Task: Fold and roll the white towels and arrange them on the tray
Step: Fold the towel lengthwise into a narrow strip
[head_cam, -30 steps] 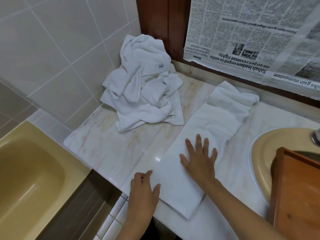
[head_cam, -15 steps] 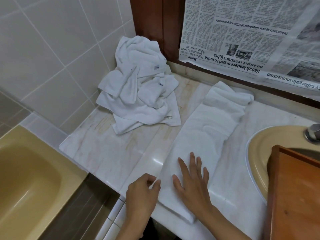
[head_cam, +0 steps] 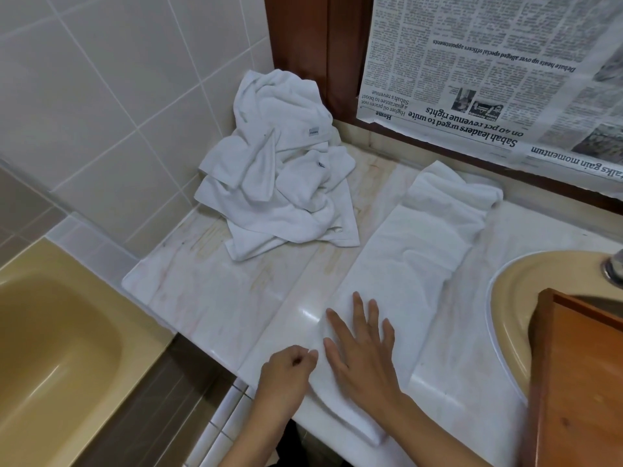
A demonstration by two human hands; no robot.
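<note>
A long white towel (head_cam: 408,264), folded into a narrow strip, lies lengthwise on the marble counter (head_cam: 209,294), its far end bunched against the back ledge. My right hand (head_cam: 362,348) rests flat on the towel's near end with straight, spread fingers. My left hand (head_cam: 286,375) sits at the towel's near left edge, fingers curled and pinching that edge. A heap of crumpled white towels (head_cam: 279,183) is piled in the back left corner. The wooden tray (head_cam: 580,382) rests over the basin at the right edge.
A yellow basin (head_cam: 519,298) with a metal tap (head_cam: 615,271) is set into the counter on the right. A yellow bathtub (head_cam: 50,348) lies below on the left. Newspaper (head_cam: 488,72) covers the mirror behind; tiled wall on the left.
My right hand has slid toward me down the towel, from its middle to its near end. My left hand went from resting flat to pinching the near left edge.
</note>
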